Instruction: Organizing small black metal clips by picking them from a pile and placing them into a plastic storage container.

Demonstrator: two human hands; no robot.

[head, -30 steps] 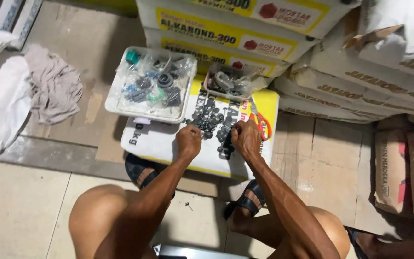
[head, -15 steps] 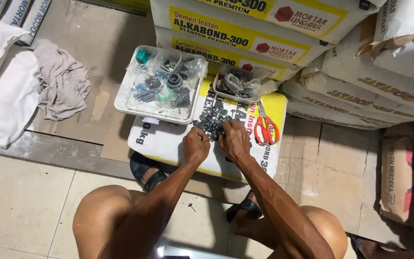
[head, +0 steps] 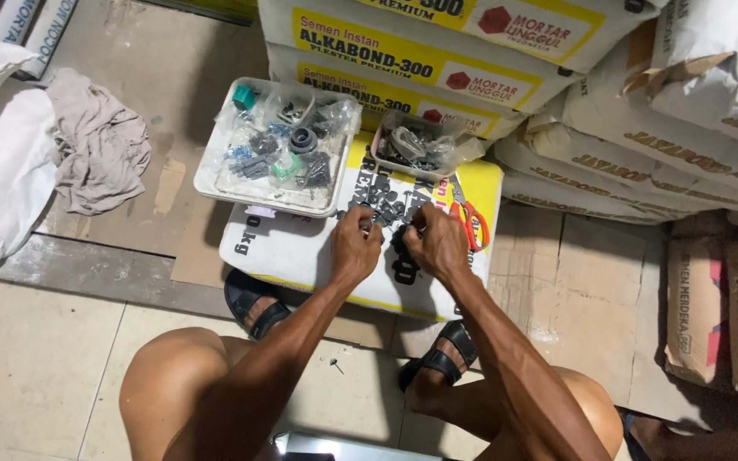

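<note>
My left hand (head: 354, 246) and my right hand (head: 436, 243) rest close together on a white and yellow sack (head: 292, 248) lying flat in front of me. Between and above the fingers lies a scatter of small dark parts (head: 383, 201). The fingers of both hands are curled on small dark pieces; what each pinches is too small to make out. Orange-handled scissors (head: 470, 218) lie just right of my right hand.
A white tray (head: 215, 175) of bagged small fittings sits at the sack's upper left; a smaller box (head: 383, 162) of bagged parts stands to its right. Stacked sacks (head: 557, 162) rise behind and to the right. A grey rag (head: 100, 149) lies at the left.
The view has shifted so the sack and trays sit lower in frame. Both hands have drawn closer together over the small dark parts.
</note>
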